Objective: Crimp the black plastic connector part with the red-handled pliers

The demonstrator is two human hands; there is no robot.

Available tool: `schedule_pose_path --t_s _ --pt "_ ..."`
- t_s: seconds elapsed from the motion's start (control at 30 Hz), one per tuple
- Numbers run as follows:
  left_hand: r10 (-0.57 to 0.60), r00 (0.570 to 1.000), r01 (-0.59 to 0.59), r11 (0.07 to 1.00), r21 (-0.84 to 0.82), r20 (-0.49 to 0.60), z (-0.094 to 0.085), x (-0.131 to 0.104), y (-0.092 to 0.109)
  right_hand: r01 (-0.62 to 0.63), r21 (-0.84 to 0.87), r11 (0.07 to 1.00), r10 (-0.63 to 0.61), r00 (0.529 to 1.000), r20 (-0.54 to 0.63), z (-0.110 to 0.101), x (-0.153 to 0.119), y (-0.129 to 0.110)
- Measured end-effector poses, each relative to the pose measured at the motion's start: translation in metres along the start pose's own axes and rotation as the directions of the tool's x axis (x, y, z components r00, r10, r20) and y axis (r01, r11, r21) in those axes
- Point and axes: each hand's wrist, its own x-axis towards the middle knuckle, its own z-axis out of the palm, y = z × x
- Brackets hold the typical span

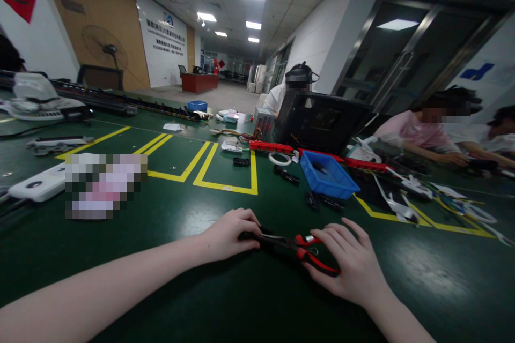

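My right hand [350, 262] is closed around the red-and-black handles of a pair of long-nose pliers [300, 246], index finger lifted off. The pliers' jaws point left, toward my left hand [233, 236]. Between the curled fingers of that hand is a small black part [247, 235], partly hidden, and the jaw tips meet it. Whether the jaws grip the part or only touch it, I cannot tell. Both hands are low over the green tabletop [173, 278].
Ahead stands a blue tray [328, 174] with a dark piece inside, and black parts [286, 174] lie around it. A white power strip [52, 178] is on the left. Behind are red strips [271, 146] and a black case [322, 120]. Other people [422, 126] sit across the table.
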Motion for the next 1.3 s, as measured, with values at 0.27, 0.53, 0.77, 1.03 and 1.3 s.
schedule_pose_path --t_s 0.27,0.53,0.77,1.03,1.3 --pt "0.003 1.000 -0.003 1.000 0.004 -0.003 0.0004 -0.0001 0.0004 0.002 -0.011 1.000 -0.002 1.000 -0.013 0.0038 0.0019 -0.0030" --pt "-0.003 1.000 0.003 1.000 0.001 -0.003 0.0001 -0.0006 0.0002 -0.015 -0.001 1.000 0.015 1.000 0.009 0.0031 -0.0009 -0.0016" --pt "-0.012 1.000 0.012 1.000 0.011 0.001 0.0012 -0.0002 0.0005 -0.065 0.063 0.996 0.070 0.993 -0.096 0.0015 0.0034 -0.0061" --pt "-0.012 1.000 0.012 1.000 0.009 0.006 -0.0008 -0.0015 0.0022 -0.025 0.030 0.999 0.026 0.998 -0.049 0.0004 0.0014 -0.0015" --pt "0.001 1.000 -0.001 1.000 0.010 -0.003 0.0006 -0.0012 0.0006 -0.029 0.033 0.999 0.030 0.999 -0.037 -0.0015 0.0022 -0.0036"
